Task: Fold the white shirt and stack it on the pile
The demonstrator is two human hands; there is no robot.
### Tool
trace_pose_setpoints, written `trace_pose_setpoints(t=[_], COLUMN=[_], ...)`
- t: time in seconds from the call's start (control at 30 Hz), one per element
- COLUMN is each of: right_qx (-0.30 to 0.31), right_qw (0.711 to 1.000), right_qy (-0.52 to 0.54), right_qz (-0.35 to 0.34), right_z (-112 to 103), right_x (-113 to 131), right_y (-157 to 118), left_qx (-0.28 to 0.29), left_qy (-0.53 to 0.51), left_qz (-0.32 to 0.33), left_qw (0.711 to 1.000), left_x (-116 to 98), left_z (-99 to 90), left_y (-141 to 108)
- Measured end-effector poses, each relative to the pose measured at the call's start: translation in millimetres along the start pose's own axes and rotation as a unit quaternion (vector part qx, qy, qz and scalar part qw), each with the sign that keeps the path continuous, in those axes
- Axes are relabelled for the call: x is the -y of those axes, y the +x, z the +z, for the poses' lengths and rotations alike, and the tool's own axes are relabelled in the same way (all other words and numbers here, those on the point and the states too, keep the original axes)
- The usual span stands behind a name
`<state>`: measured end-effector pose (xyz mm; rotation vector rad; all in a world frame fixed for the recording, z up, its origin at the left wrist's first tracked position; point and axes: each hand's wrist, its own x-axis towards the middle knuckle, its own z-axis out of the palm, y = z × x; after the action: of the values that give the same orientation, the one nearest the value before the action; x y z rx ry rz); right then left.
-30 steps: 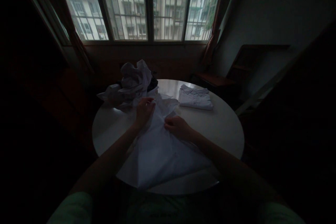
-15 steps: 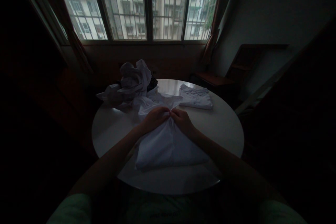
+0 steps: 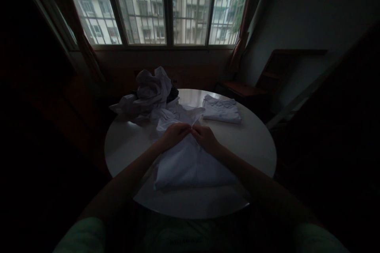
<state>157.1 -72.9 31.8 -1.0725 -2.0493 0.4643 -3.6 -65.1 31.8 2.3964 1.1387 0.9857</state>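
Pinching the cloth of a white shirt (image 3: 190, 168), the left hand (image 3: 177, 132) and the right hand (image 3: 204, 136) meet near the middle of a round white table (image 3: 249, 142), both grips narrow and the fingertips close together. The white shirt lies spread between the forearms, its near edge toward the wearer, its farther part loosely bunched beyond the hands. At the far left of the table rises a crumpled heap of white garments (image 3: 152, 87), reaching past the rim on its left side. A dark, ribbed item (image 3: 172, 95) shows at the right of this heap; whether it is the wall of a basket holding the garments or another piece of cloth cannot be told. To the right, a folded white shirt (image 3: 221, 110) lies flat, collar side toward the barred window (image 3: 142, 12), near the bunched cloth.

Partly concealed: the pinched spot, covered by the fingers, so that any button there cannot be made out; the right edge of the spread shirt, behind the right forearm; and the boundary between its bunched part and the heap, which merge in shadow. Cut off: the window at the top, and the light green sleeves (image 3: 84, 235) at the bottom. Poorly lit: a wooden chair (image 3: 243, 89) beyond the table, the side walls, and the lettering on the wearer's top (image 3: 185, 231), too dim to read
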Motion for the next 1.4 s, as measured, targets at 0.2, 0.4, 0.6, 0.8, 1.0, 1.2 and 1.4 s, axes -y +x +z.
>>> trace_pose_setpoints(t=[0.2,0.4,0.6,0.8,1.0,1.2,1.4], right_qx=[0.016,0.018,0.019,0.001,-0.024,-0.022,-0.009], right_qw=[0.999,0.998,0.985,0.973,0.976,0.972,0.967], right_qy=[0.025,0.044,0.168,0.226,0.213,0.233,0.253], right_qz=[-0.014,-0.031,0.023,0.052,0.028,0.031,0.034], right_z=[-1,-4,-4,-1,2,3,3], right_x=[-5,-6,1,2,-2,-3,-3], right_y=[2,4,6,6,4,5,6], left_qx=[0.016,0.024,0.032,0.024,0.031,0.019,0.018], left_qy=[-0.014,-0.106,-0.203,-0.253,-0.241,-0.222,-0.224], left_qz=[-0.001,-0.031,-0.074,-0.078,-0.091,-0.076,-0.066], left_qw=[1.000,0.994,0.976,0.964,0.966,0.972,0.972], left_x=[-1,2,7,7,0,1,2], left_z=[1.2,3.3,3.9,5.9,4.8,5.8,6.1], left_y=[-1,-2,0,-1,-2,-2,-3])
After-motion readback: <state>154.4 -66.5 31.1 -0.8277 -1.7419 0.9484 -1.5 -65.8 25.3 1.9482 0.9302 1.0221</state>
